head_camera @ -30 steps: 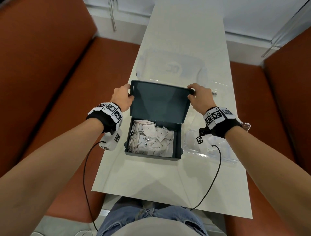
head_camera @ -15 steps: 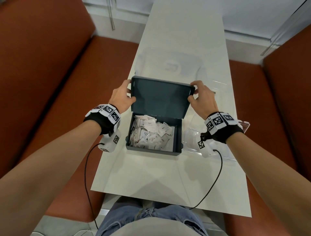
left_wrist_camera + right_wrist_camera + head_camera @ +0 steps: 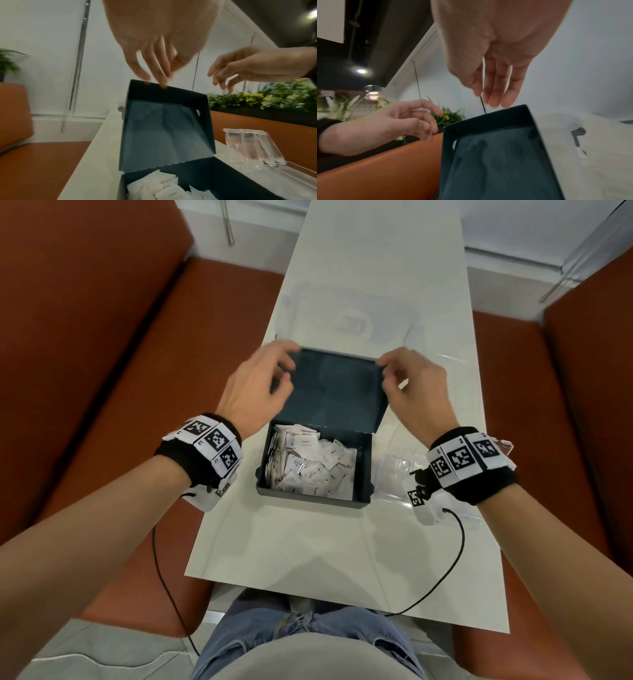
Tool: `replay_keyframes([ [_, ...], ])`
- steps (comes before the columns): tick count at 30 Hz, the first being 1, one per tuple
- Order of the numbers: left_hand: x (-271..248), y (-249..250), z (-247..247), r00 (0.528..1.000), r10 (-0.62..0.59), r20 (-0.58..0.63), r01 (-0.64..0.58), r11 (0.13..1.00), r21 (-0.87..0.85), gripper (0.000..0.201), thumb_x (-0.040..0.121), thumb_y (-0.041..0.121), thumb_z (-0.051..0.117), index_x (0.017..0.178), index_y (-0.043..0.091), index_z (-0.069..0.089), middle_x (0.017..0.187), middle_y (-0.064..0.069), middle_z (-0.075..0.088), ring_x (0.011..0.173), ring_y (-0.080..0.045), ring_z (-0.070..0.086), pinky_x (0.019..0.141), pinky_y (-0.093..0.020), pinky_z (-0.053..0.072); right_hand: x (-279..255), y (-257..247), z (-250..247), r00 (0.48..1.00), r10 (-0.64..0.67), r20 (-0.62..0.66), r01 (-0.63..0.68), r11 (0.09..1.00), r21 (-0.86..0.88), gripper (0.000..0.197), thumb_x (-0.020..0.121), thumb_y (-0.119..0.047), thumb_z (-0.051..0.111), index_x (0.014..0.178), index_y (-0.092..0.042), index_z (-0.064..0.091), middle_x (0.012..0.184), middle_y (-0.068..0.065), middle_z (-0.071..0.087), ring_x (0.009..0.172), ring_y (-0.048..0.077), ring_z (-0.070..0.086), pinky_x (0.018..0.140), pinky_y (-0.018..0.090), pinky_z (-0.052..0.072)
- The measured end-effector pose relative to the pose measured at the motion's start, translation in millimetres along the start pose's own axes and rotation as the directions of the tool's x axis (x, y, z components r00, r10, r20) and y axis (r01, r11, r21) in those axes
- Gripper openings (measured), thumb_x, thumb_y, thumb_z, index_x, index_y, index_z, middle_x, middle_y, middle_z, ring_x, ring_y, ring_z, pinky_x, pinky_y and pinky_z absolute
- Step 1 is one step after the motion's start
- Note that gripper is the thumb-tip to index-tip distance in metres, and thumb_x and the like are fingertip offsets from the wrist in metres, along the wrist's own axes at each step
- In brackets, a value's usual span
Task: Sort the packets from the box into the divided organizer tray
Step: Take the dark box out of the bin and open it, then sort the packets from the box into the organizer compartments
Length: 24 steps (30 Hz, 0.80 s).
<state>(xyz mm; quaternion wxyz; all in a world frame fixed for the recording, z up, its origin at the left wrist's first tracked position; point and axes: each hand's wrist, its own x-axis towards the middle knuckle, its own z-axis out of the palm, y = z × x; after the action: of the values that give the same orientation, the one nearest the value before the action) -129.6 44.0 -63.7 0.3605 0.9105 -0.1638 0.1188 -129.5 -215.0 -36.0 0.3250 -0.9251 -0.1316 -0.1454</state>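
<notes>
Head view: dark box (image 3: 313,470) sits mid-surface, hinged lid (image 3: 337,386) upright, white packets (image 3: 310,463) inside. Left hand (image 3: 255,385) and right hand (image 3: 416,390) hover at lid's far corners, fingers loosely spread, holding nothing. Clear organizer tray (image 3: 394,474) just right. Opening looks done; next, pinch one packet.

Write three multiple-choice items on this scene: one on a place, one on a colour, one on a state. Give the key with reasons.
1. Where is the clear plastic divided organizer tray? A left of the box; B right of the box; C inside the box.
2. What colour are the small paper packets? A white; B red; C black.
3. How is the lid of the dark teal cardboard box? A shut; B raised open; C torn off.

B: it lies under the right wrist. A: white packets fill the box. B: the lid stands up behind the packets.
</notes>
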Motion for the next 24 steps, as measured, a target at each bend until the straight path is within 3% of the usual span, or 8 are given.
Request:
replay_keyframes([
  [2,-3.9,3.3,8.0,0.947,-0.028,0.319,0.024,1.000,0.018,0.029,0.094,0.014,0.052,0.121,0.022,0.056,0.106,0.005,0.064,0.089,-0.011,0.063,0.080,-0.033,0.056,-6.7,-5.8,13.0,0.977,0.008,0.212,-0.014,1.000,0.025,0.020,0.087,-0.007,0.052,0.099,-0.013,0.066,0.079,0.002,0.067,0.065,0.013,0.056,0.070,0.025,0.048],
  [4,-10.4,1.8,20.5,0.852,-0.092,0.515,0.049,0.994,0.097,0.024,0.094,0.012,0.054,0.117,0.017,0.061,0.107,-0.001,0.066,0.091,-0.013,0.063,0.083,-0.033,0.055,-15.1,-7.4,32.1,0.893,0.038,0.448,-0.034,0.999,-0.017,0.021,0.087,-0.006,0.053,0.099,-0.014,0.068,0.082,0.003,0.070,0.067,0.013,0.058,0.073,0.023,0.048],
  [8,-26.3,-7.7,47.4,0.734,-0.238,0.636,0.018,0.943,0.331,0.025,0.093,0.012,0.055,0.116,0.011,0.061,0.113,-0.010,0.065,0.094,-0.023,0.062,0.083,-0.033,0.051,-34.0,-4.4,73.7,0.703,0.155,0.694,-0.059,0.985,-0.161,0.027,0.088,-0.003,0.050,0.109,-0.011,0.066,0.098,0.006,0.069,0.089,0.022,0.064,0.089,0.030,0.050],
  [12,-45.7,-15.8,76.4,0.679,-0.357,0.641,-0.090,0.826,0.556,0.056,0.088,0.043,0.061,0.130,0.010,0.044,0.127,-0.014,0.052,0.114,-0.031,0.053,0.092,-0.038,0.043,-49.7,0.2,106.3,0.591,0.285,0.755,-0.086,0.952,-0.293,0.045,0.088,-0.005,0.055,0.132,-0.010,0.046,0.123,0.017,0.052,0.110,0.032,0.055,0.093,0.038,0.047],
  [15,-55.2,-20.7,95.7,0.707,-0.403,0.582,-0.077,0.774,0.629,0.087,0.084,0.058,0.060,0.147,0.012,0.020,0.139,-0.017,0.039,0.124,-0.035,0.046,0.102,-0.043,0.036,-57.1,4.2,120.4,0.580,0.378,0.722,-0.143,0.919,-0.366,0.065,0.087,-0.006,0.057,0.144,-0.014,0.027,0.129,0.018,0.040,0.114,0.039,0.052,0.093,0.041,0.046],
  [18,-56.3,-21.7,107.2,0.752,-0.409,0.517,-0.040,0.754,0.655,0.090,0.087,0.062,0.053,0.153,0.021,0.007,0.141,-0.017,0.036,0.125,-0.035,0.046,0.102,-0.044,0.035,-60.1,4.8,129.0,0.573,0.398,0.716,-0.211,0.916,-0.340,0.080,0.087,-0.005,0.060,0.151,-0.021,0.014,0.138,0.019,0.034,0.123,0.039,0.047,0.096,0.041,0.044],
  [20,-54.5,-19.4,111.5,0.751,-0.414,0.514,-0.058,0.734,0.676,0.090,0.085,0.066,0.052,0.152,0.026,0.008,0.141,-0.016,0.035,0.125,-0.035,0.045,0.101,-0.044,0.035,-59.8,3.4,133.6,0.567,0.359,0.742,-0.200,0.933,-0.299,0.080,0.085,-0.004,0.064,0.150,-0.015,0.018,0.141,0.019,0.039,0.127,0.034,0.045,0.100,0.037,0.043],
  [24,-51.1,-9.4,117.4,0.729,-0.439,0.526,-0.034,0.744,0.668,0.085,0.083,0.058,0.062,0.148,0.023,0.019,0.143,-0.017,0.028,0.129,-0.038,0.039,0.101,-0.048,0.039,-59.2,3.2,136.2,0.638,0.349,0.686,-0.284,0.935,-0.210,0.062,0.086,-0.010,0.066,0.141,-0.010,0.037,0.130,0.014,0.055,0.118,0.029,0.053,0.093,0.028,0.041],
])
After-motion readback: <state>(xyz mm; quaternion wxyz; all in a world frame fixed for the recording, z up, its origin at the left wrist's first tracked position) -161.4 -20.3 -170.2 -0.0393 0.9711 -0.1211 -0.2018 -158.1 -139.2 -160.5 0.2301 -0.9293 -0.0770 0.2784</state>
